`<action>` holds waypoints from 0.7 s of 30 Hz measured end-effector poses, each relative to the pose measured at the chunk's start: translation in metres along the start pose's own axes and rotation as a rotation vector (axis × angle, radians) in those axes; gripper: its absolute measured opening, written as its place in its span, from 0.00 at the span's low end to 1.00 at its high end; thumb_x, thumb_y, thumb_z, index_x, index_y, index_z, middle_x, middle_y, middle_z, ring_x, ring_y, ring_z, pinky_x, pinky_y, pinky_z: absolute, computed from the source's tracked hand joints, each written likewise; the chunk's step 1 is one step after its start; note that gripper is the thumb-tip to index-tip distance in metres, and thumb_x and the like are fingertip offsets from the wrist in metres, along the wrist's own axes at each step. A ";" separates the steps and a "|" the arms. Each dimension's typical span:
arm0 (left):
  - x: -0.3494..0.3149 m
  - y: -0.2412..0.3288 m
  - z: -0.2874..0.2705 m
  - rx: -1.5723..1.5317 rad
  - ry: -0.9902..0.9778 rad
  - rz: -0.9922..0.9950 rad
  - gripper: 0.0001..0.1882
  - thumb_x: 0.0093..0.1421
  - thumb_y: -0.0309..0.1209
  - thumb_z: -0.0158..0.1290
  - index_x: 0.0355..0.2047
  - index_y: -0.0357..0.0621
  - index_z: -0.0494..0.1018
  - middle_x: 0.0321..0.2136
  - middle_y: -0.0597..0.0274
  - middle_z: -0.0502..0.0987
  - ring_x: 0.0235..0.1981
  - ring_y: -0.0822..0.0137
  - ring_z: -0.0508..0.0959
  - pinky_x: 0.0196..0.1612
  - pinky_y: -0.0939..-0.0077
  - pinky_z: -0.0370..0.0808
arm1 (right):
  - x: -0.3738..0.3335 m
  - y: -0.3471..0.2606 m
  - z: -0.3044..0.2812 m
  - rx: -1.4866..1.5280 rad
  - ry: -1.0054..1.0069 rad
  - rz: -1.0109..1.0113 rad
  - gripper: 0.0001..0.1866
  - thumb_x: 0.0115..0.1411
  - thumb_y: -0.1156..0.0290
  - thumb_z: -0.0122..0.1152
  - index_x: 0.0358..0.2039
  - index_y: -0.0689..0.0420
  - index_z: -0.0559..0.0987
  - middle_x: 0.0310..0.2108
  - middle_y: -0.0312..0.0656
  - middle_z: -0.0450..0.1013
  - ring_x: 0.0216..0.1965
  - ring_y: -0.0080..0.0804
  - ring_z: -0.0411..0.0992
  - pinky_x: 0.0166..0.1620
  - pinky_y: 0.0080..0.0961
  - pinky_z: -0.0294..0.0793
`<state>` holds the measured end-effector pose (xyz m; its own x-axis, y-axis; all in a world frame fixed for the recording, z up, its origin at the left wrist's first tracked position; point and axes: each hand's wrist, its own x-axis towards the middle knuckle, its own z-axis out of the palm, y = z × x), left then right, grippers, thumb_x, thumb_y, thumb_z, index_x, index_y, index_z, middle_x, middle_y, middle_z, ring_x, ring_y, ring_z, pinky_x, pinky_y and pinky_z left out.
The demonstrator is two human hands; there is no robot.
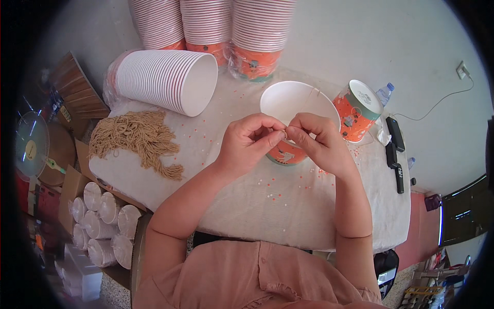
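Note:
An open paper bucket (284,154), white inside with an orange and green printed outside, stands upright in front of me. Over its near rim, the fingertips of my left hand (252,136) and my right hand (321,141) meet in a pinch. Between them shows a tiny bit of tan cord (285,134), mostly hidden by the fingers. Another stretch of thin cord (313,94) crosses the bucket's far right rim. On the left lies a loose bundle of tan cords (136,139).
Nested white buckets (164,80) lie on their side, with tall stacks (260,36) behind. An upturned bucket (357,110), a bottle (386,93) and black devices (394,134) stand at right. Small paper dots dot the tablecloth (247,216). A carton of wrapped white items (103,224) sits lower left.

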<state>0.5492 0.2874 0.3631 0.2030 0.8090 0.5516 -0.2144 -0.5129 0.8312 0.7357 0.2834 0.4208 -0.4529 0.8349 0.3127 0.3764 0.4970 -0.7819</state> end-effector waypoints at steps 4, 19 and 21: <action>0.002 0.005 0.000 -0.184 -0.005 -0.071 0.02 0.62 0.20 0.54 0.36 0.36 0.73 0.27 0.70 0.76 0.26 0.84 0.72 0.27 0.88 0.69 | 0.001 0.007 0.003 -0.066 0.088 -0.172 0.07 0.61 0.74 0.60 0.29 0.64 0.75 0.23 0.37 0.69 0.20 0.21 0.64 0.24 0.23 0.63; 0.008 0.003 -0.019 -0.664 -0.124 -0.507 0.04 0.64 0.29 0.49 0.34 0.43 0.71 0.21 0.71 0.69 0.15 0.82 0.61 0.16 0.88 0.53 | -0.001 0.001 0.016 -0.015 0.178 -0.173 0.07 0.57 0.82 0.61 0.36 0.61 0.75 0.27 0.39 0.74 0.25 0.21 0.73 0.28 0.19 0.72; 0.007 0.003 -0.019 -0.661 -0.112 -0.497 0.04 0.64 0.29 0.50 0.34 0.42 0.72 0.21 0.71 0.69 0.15 0.82 0.61 0.17 0.88 0.53 | -0.002 -0.001 0.014 -0.027 0.170 -0.197 0.08 0.56 0.82 0.61 0.36 0.61 0.76 0.27 0.39 0.74 0.24 0.21 0.72 0.27 0.20 0.71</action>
<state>0.5320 0.2970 0.3685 0.5087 0.8453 0.1636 -0.5841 0.1992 0.7868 0.7246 0.2785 0.4131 -0.3779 0.7481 0.5454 0.3169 0.6580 -0.6831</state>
